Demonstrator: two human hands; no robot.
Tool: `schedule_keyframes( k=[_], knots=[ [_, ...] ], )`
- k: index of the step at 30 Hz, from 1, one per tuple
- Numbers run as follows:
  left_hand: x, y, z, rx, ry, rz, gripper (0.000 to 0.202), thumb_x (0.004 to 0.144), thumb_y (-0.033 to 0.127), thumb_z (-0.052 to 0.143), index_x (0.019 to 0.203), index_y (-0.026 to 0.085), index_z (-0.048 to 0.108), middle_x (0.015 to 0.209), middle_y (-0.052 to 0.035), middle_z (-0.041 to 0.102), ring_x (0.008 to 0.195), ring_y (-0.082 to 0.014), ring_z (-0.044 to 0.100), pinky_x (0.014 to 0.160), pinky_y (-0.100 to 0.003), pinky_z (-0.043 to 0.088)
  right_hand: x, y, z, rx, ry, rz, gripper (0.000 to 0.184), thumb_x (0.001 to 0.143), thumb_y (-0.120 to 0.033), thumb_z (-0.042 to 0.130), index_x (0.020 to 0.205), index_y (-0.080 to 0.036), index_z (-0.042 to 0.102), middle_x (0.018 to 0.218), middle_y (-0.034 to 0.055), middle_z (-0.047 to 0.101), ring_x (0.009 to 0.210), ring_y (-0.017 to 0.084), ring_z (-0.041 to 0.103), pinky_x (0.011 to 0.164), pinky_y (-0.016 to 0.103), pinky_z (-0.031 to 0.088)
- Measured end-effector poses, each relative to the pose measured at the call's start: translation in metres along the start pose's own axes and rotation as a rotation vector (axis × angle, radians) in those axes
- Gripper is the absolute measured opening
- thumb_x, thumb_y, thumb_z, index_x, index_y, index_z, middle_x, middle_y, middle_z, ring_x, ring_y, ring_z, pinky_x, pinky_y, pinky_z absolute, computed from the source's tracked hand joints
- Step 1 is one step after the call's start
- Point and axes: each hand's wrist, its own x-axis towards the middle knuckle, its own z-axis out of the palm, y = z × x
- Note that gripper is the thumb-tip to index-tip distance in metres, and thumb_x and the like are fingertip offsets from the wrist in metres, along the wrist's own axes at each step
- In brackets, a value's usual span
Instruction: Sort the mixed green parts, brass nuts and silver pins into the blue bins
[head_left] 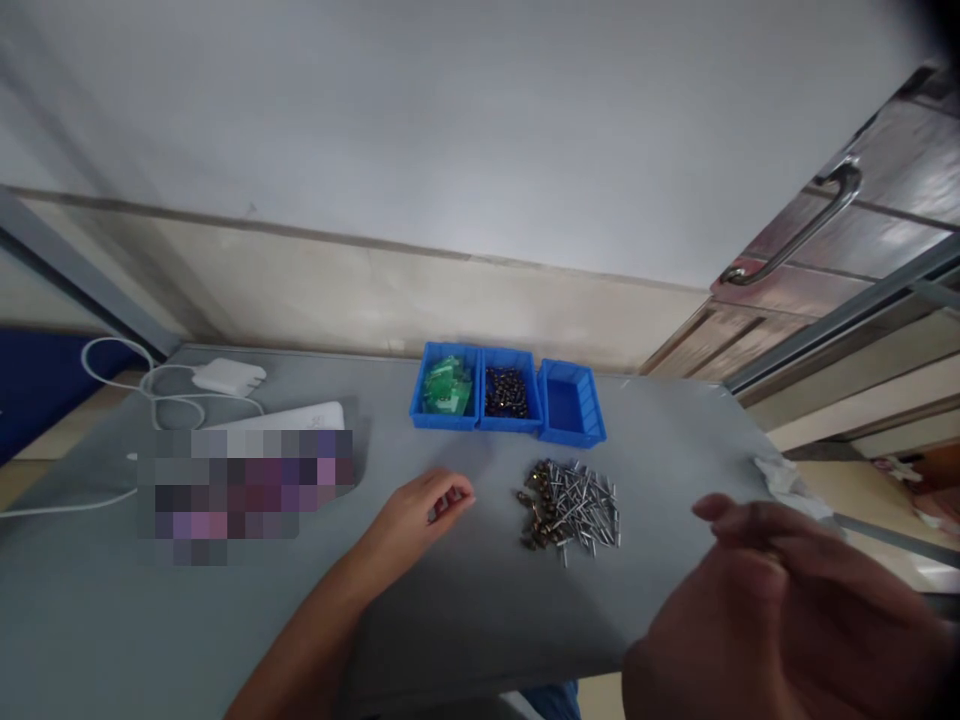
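My left hand point(441, 500) hovers over the grey table, left of a loose pile. Its fingers are curled, with thumb and fingertips close together; anything between them is hidden. My right hand point(757, 590) is large, blurred and near the camera at the lower right. Its fingers are pressed together, and a small yellowish glint shows between them, too unclear to name. The pile between the hands has silver metal pins point(587, 505) on the right and small brass-coloured metal parts point(537, 510) on the left.
Behind the pile stand three blue bins: one with green pieces point(448, 385), one with small dark metal parts point(506, 393), and a third bin point(570, 436) whose blue floor shows. A white charger point(229, 376), cables and a pixelated area lie left. A crumpled white item point(784, 480) sits right.
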Motion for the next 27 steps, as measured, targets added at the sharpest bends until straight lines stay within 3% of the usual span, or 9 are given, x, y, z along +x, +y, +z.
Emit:
schedule_keyframes(
  k=[3, 7, 10, 13, 15, 18, 22, 25, 27],
  knots=[
    [0.000, 0.000, 0.000, -0.023, -0.012, 0.021, 0.009, 0.082, 0.026, 0.048, 0.083, 0.020, 0.055, 0.077, 0.0018, 0.058, 0.064, -0.0090, 0.053, 0.063, -0.021, 0.044, 0.007, 0.011, 0.021, -0.053, 0.202, -0.014, 0.015, 0.072, -0.018, 0.060, 0.085, -0.022, 0.053, 0.078, 0.0020, 0.054, 0.069, 0.016, 0.051, 0.065, 0.034, 0.041],
    [-0.001, 0.001, 0.000, -0.045, -0.046, 0.012, 0.012, 0.083, 0.028, 0.046, 0.085, 0.020, 0.055, 0.079, 0.0011, 0.058, 0.065, -0.0097, 0.053, 0.061, -0.021, 0.043, -0.012, 0.067, 0.047, -0.358, -0.214, 0.215, 0.026, 0.073, -0.024, 0.057, 0.097, -0.017, 0.050, 0.094, 0.0075, 0.054, 0.079, 0.018, 0.050, 0.073, 0.037, 0.040],
    [-0.001, 0.001, 0.001, -0.034, -0.062, 0.024, 0.012, 0.084, 0.029, 0.046, 0.086, 0.021, 0.055, 0.081, 0.0011, 0.058, 0.067, -0.0097, 0.053, 0.063, -0.021, 0.043, -0.038, 0.104, 0.041, -0.558, -0.520, 0.282, 0.025, 0.071, -0.023, 0.057, 0.094, -0.016, 0.052, 0.093, 0.0091, 0.054, 0.085, 0.021, 0.047, 0.076, 0.039, 0.036],
    [-0.001, 0.001, 0.002, -0.031, -0.065, 0.032, 0.011, 0.083, 0.029, 0.047, 0.086, 0.021, 0.054, 0.081, 0.0021, 0.057, 0.067, -0.0094, 0.053, 0.064, -0.021, 0.043, -0.059, 0.119, 0.028, -0.690, -0.792, 0.301, 0.017, 0.068, -0.022, 0.058, 0.084, -0.017, 0.059, 0.089, 0.0106, 0.056, 0.087, 0.025, 0.045, 0.076, 0.039, 0.034],
    [-0.001, 0.001, 0.003, -0.032, -0.077, 0.032, 0.011, 0.083, 0.029, 0.047, 0.086, 0.021, 0.054, 0.080, 0.0023, 0.058, 0.066, -0.0095, 0.053, 0.063, -0.021, 0.043, -0.065, 0.121, 0.024, -0.744, -0.895, 0.289, 0.013, 0.067, -0.021, 0.059, 0.080, -0.018, 0.061, 0.087, 0.0111, 0.056, 0.086, 0.026, 0.045, 0.074, 0.038, 0.033],
    [-0.002, 0.001, 0.003, -0.020, -0.091, 0.027, 0.012, 0.083, 0.030, 0.046, 0.086, 0.022, 0.055, 0.080, 0.0019, 0.058, 0.066, -0.0099, 0.053, 0.063, -0.022, 0.043, -0.067, 0.123, 0.025, -0.753, -0.940, 0.246, 0.009, 0.069, -0.018, 0.057, 0.076, -0.020, 0.063, 0.084, 0.0095, 0.057, 0.084, 0.025, 0.044, 0.072, 0.036, 0.032],
    [-0.002, -0.001, 0.003, -0.006, -0.093, 0.024, 0.013, 0.083, 0.030, 0.046, 0.087, 0.022, 0.054, 0.081, 0.0016, 0.058, 0.067, -0.0104, 0.053, 0.064, -0.023, 0.043, -0.063, 0.124, 0.032, -0.646, -0.874, 0.243, 0.010, 0.072, -0.016, 0.053, 0.076, -0.019, 0.062, 0.083, 0.0078, 0.058, 0.082, 0.023, 0.046, 0.074, 0.036, 0.032],
    [-0.002, -0.001, 0.004, -0.013, -0.105, 0.027, 0.012, 0.083, 0.030, 0.046, 0.088, 0.022, 0.054, 0.083, 0.0012, 0.057, 0.068, -0.0104, 0.053, 0.065, -0.023, 0.043, -0.060, 0.118, 0.038, -0.444, -0.800, 0.323, 0.011, 0.075, -0.018, 0.051, 0.081, -0.018, 0.060, 0.083, 0.0070, 0.059, 0.081, 0.021, 0.048, 0.076, 0.035, 0.034],
    [-0.001, -0.001, 0.005, -0.023, -0.106, 0.028, 0.012, 0.083, 0.029, 0.046, 0.090, 0.022, 0.053, 0.084, 0.0011, 0.057, 0.068, -0.0102, 0.053, 0.065, -0.023, 0.043, -0.059, 0.110, 0.043, -0.239, -0.799, 0.452, 0.013, 0.075, -0.021, 0.051, 0.084, -0.018, 0.059, 0.084, 0.0058, 0.060, 0.076, 0.018, 0.050, 0.072, 0.032, 0.037]
  ],
)
